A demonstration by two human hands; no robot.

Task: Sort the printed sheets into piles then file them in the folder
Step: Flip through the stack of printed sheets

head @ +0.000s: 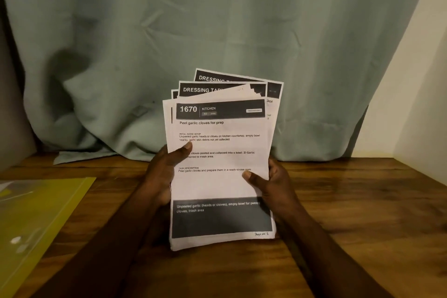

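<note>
Wooden table (350, 213), yellow folder (36, 220), curtain (217, 19).

- We are seeing a creased grey-green curtain (217, 19) hanging at the back.
- We are seeing its lower edge lying on a brown wooden table (362, 213).
- We are seeing a cream wall (416, 104) standing at the right.
</note>
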